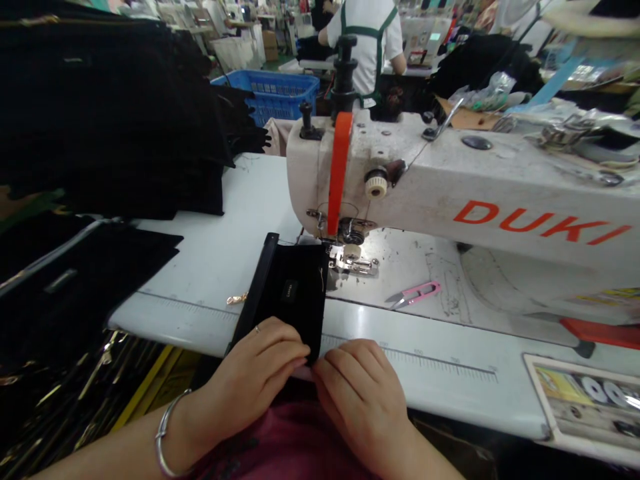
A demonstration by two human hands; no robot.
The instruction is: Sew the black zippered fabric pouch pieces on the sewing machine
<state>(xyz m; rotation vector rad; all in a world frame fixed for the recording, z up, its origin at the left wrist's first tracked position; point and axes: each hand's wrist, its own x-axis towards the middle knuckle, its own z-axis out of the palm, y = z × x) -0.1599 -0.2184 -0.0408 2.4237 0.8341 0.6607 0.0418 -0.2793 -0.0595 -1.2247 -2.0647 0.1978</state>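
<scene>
A black fabric piece (300,280) with a small label and a zipper along its left side lies on the white sewing table (253,200). Its upper right edge sits by the presser foot (345,257) of the sewing machine (425,160). A gold zipper pull (237,299) sticks out on the left. My left hand (255,380), a bracelet on its wrist, is closed on the near end of the fabric. Beside it, my right hand (363,400) pinches the near right corner, fingers curled.
Pink-handled thread snips (415,294) lie right of the presser foot. Stacks of black fabric pieces (100,120) fill the left side. Behind the machine stand a blue basket (280,93) and a person in a white shirt (365,40). A control panel (585,400) is at the front right.
</scene>
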